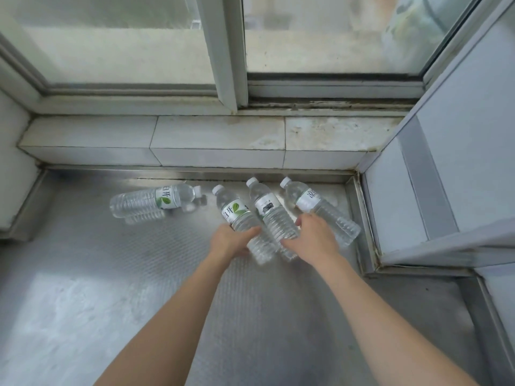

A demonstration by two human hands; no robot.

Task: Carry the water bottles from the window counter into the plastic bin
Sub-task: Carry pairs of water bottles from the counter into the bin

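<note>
Several clear water bottles lie on the steel window counter (111, 274). My left hand (230, 242) is closed around the lower body of a bottle with a green leaf label (232, 211), its cap pointing away from me. My right hand (313, 236) grips the middle bottle (269, 210), which carries a dark printed label. A third bottle (309, 201) lies just right of my right hand, touching nothing else I can see. Another bottle (152, 200) lies on its side to the left, apart from both hands. The plastic bin is not in view.
A tiled sill (156, 137) and sliding window frames (225, 65) run along the back. A grey metal panel (446, 176) walls off the right side, close to the rightmost bottle. A raised steel lip (30, 207) borders the counter on the left.
</note>
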